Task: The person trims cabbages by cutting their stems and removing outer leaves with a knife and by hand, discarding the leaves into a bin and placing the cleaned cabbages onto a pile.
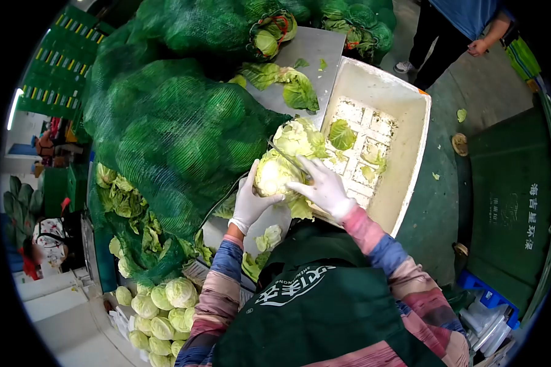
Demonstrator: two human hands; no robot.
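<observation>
My left hand [254,200], in a white glove, is wrapped round the near side of a pale green cabbage [272,175]. A knife [284,154] with a thin blade lies across the cabbage's far side, and its handle end runs into my gloved right hand [326,188]. The fingers of that hand also rest against the cabbage; its grip on the handle is partly hidden. Just beyond, a second mass of cabbage leaves [301,138] touches the first. Loose outer leaves [297,88] lie on the metal table [324,46].
Right of my hands stands a white foam box [417,131] with a few leaves inside. Large green net sacks of cabbages [171,140] crowd the left. Trimmed cabbages [162,327] are piled at lower left. A green bin [508,208] and another person [453,37] are on the right.
</observation>
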